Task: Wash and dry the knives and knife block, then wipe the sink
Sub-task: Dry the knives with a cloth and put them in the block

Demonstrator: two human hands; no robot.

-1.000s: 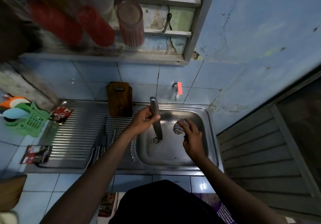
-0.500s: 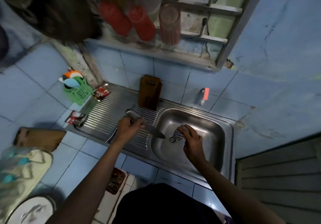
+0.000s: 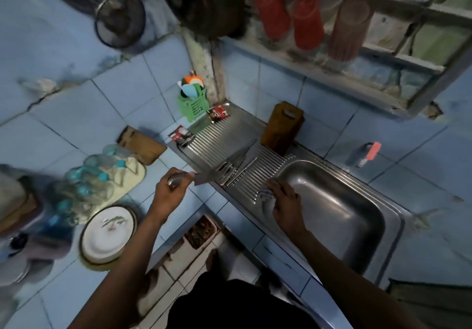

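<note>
My left hand (image 3: 171,191) grips the steel handle of a knife (image 3: 204,177) whose blade points right over the front edge of the ribbed draining board (image 3: 265,165). Several other knives (image 3: 236,166) lie on the draining board just beyond the blade. My right hand (image 3: 283,201) holds a scrubbing pad (image 3: 264,193) against the board's edge beside the sink basin (image 3: 339,208). The brown wooden knife block (image 3: 282,127) stands upright at the back of the board against the tiled wall.
A tap (image 3: 365,153) with a red handle sticks out of the wall behind the basin. A green basket (image 3: 192,104) and two sachets (image 3: 217,113) sit at the board's left end. Bottles on a cloth (image 3: 102,178), a plate (image 3: 108,234) and a board (image 3: 143,145) occupy the left counter.
My left hand has carried the knife from over the basin leftward to the draining board's front edge. My right hand moved with the pad out of the basin to the board. The camera swung left.
</note>
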